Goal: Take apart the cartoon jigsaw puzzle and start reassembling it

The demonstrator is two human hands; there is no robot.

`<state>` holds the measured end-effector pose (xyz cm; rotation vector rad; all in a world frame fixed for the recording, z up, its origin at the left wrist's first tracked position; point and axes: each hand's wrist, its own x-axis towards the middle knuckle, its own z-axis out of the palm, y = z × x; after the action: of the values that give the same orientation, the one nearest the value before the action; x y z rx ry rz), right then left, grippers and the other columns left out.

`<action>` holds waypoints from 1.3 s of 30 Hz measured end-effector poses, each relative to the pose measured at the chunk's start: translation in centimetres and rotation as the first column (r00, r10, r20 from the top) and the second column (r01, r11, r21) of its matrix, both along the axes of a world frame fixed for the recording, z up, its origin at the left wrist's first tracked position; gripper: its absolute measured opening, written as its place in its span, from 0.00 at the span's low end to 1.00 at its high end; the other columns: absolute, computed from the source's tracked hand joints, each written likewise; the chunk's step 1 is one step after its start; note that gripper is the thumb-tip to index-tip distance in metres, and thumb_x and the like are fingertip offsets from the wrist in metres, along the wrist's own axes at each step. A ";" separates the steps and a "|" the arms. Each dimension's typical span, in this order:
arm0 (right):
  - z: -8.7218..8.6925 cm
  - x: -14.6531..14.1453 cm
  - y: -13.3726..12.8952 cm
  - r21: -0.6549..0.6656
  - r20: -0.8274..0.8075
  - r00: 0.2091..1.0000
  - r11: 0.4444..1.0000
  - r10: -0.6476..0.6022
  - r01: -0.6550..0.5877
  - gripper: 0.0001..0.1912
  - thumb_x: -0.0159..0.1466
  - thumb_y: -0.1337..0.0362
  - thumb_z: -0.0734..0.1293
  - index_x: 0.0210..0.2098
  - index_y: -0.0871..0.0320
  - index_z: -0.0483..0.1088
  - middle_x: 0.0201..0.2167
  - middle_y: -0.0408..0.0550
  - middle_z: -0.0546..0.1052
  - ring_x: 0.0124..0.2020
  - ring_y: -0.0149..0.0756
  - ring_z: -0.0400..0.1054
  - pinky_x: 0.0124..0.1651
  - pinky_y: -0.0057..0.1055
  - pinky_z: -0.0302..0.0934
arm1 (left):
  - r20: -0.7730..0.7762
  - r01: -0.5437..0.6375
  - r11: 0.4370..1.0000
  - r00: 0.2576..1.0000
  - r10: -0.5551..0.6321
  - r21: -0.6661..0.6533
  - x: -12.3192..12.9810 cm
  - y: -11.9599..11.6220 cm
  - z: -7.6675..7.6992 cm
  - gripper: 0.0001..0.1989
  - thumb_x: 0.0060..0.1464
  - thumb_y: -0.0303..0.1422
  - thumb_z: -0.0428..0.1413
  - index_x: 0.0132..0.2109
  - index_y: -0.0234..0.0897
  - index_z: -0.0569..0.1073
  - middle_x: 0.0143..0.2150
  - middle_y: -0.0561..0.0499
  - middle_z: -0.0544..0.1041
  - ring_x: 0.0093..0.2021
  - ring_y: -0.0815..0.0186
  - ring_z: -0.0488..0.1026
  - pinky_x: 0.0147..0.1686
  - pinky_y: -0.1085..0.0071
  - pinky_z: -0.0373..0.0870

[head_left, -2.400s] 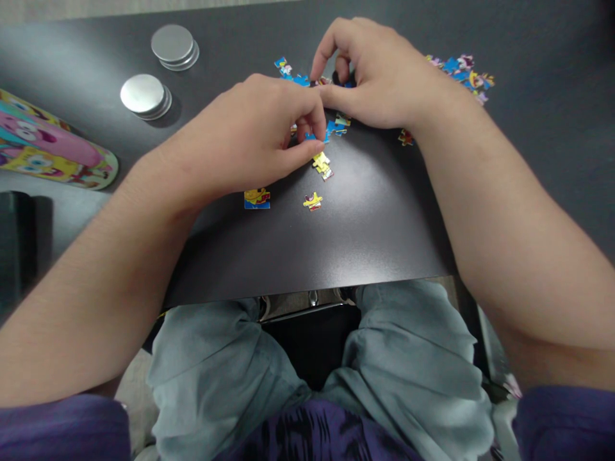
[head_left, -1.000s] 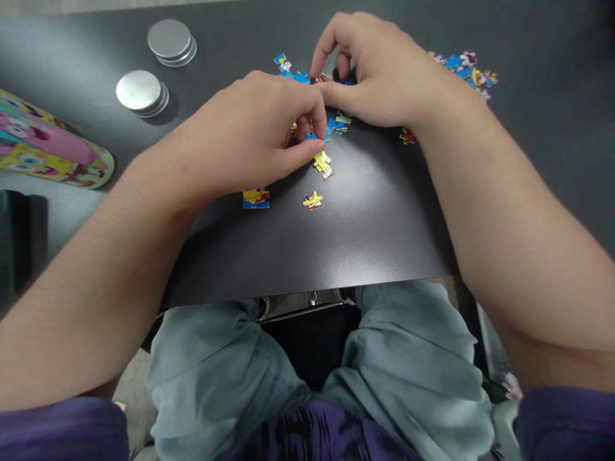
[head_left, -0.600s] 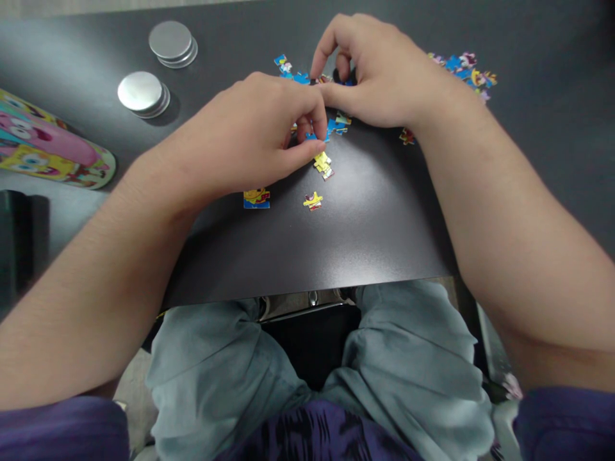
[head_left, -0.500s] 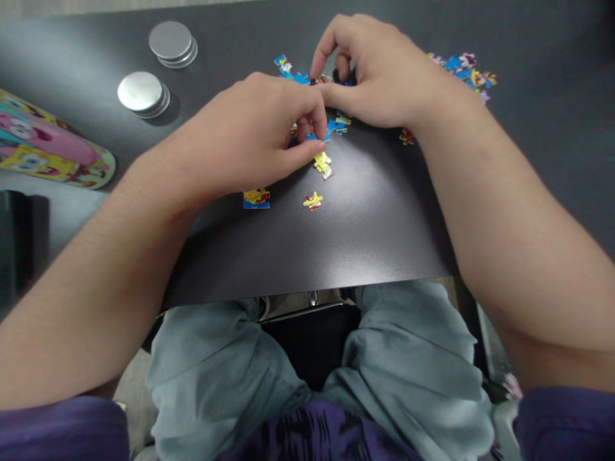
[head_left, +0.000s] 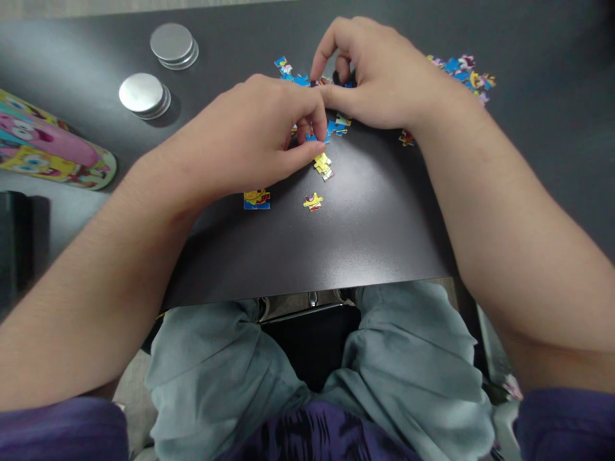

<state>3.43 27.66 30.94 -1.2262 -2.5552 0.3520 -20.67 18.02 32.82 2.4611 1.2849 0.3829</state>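
Note:
My left hand (head_left: 273, 131) is bent over the partly joined jigsaw puzzle, thumb and forefinger closed at a yellow puzzle piece (head_left: 323, 164) beside blue ones. Its palm hides part of the puzzle. Just above, my right hand (head_left: 365, 73) curls with its forefinger and thumb at a small puzzle piece (head_left: 325, 80), mostly covered by the fingers. Blue puzzle pieces (head_left: 337, 127) show between the two hands. Nearer me lie a loose yellow puzzle piece (head_left: 313, 202) and a blue-edged yellow piece (head_left: 257, 200), partly under my left wrist.
A pile of loose puzzle pieces (head_left: 465, 72) lies beyond my right forearm, and a reddish piece (head_left: 406, 137) sits beside that wrist. At the left are two stacks of silver discs (head_left: 141, 94) and a cartoon-printed cylinder (head_left: 52, 144). The dark table's (head_left: 307, 256) front edge runs above my lap.
Both hands keep almost the same place and grip. The whole view has shifted very slightly; the puzzle pieces lie as before.

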 end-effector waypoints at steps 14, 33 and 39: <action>-0.9 0.4 1.1 0.005 -0.071 0.996 0.998 0.057 -0.057 0.26 0.73 0.73 0.78 0.68 0.57 0.87 0.42 0.40 0.68 0.57 0.53 0.81 0.64 0.42 0.66 | 0.037 0.011 1.000 0.999 -0.011 0.016 -0.1 0.1 0.1 0.17 0.69 0.49 0.60 0.52 0.48 0.89 0.37 0.49 0.88 0.44 0.47 0.87 0.61 0.44 0.84; -0.7 0.5 0.8 -0.012 -0.087 0.995 0.999 0.042 -0.043 0.21 0.71 0.73 0.79 0.62 0.53 0.85 0.41 0.40 0.69 0.56 0.54 0.79 0.65 0.44 0.67 | 0.019 0.007 1.000 1.000 -0.007 -0.009 -0.1 0.1 0.3 0.16 0.70 0.45 0.62 0.56 0.45 0.88 0.48 0.50 0.92 0.52 0.49 0.91 0.64 0.48 0.86; -0.7 0.3 0.7 -0.010 -0.078 0.996 0.999 0.038 -0.039 0.24 0.73 0.73 0.78 0.66 0.56 0.87 0.42 0.40 0.68 0.57 0.53 0.80 0.65 0.44 0.66 | 0.041 0.018 1.000 0.999 -0.017 -0.014 -0.2 0.2 0.2 0.16 0.71 0.47 0.64 0.56 0.46 0.88 0.50 0.51 0.93 0.54 0.48 0.92 0.65 0.48 0.87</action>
<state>3.76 28.38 30.21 -1.1461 -2.5168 0.4150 -20.87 18.25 32.99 2.4385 1.2446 0.4156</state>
